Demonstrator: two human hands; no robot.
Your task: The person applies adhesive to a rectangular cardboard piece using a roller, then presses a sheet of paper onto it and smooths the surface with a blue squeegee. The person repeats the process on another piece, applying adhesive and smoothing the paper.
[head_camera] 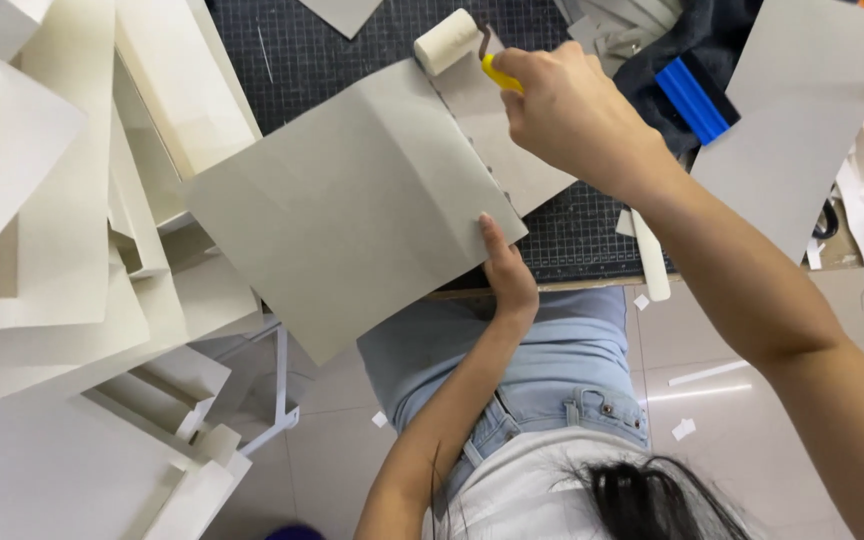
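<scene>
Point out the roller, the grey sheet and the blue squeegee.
roller [446, 41]: head view, on its cream foam drum.
grey sheet [352, 200]: head view, on the middle of its flat face.
blue squeegee [697, 97]: head view, on its blue blade.

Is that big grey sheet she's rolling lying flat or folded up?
Spread flat: the grey sheet lies open with only creases, left hand on its edge.

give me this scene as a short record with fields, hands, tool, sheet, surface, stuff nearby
right hand: right hand grips the yellow handle of a small roller
left hand: left hand presses the near edge of the grey sheet
roller: at the sheet's far edge
surface: dark gridded cutting mat
nearby: blue squeegee to the right, stacked white board pieces to the left
</scene>
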